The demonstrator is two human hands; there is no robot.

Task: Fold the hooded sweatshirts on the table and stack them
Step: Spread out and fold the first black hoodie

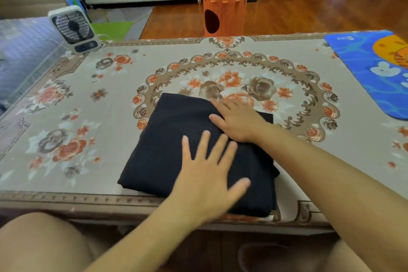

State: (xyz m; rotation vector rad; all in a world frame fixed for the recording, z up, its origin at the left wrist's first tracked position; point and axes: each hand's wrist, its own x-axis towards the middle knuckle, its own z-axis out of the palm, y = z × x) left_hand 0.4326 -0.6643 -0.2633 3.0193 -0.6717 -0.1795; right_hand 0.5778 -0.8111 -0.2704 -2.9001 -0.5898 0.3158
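On the far left corner of the desk (66,99) sits a small white fan (74,28) — well apart from the work. Near the front edge, roughly centre, lies the dark sweatshirt (167,139), already folded into a compact rectangle. Left hand (209,170) lies flat on its near half, fingers straight and spread, pressing, gripping nothing. Right hand (238,119) rests flat on the far right part, fingers extended toward the left, also holding nothing.

Progress, as a judgement: folding looks essentially done, the hands seem to be smoothing or pressing the bundle flat. A darker layer peeks out at the right edge under the top fold — cannot tell whether that is a second folded garment beneath or just part of the same one, so the stacking state is unclear. No unfolded sweatshirts show elsewhere on the desk.

Orientation: the bundle is skewed to the desk edge, long axis running from the near right corner up toward the far left; the near corner slightly overhangs the front edge. Hood and sleeves are tucked out of sight, so which end is the neck cannot be told.

Further right lies a blue cartoon mat (364,66), and an orange carrot-shaped bin (225,11) stands on the floor behind.
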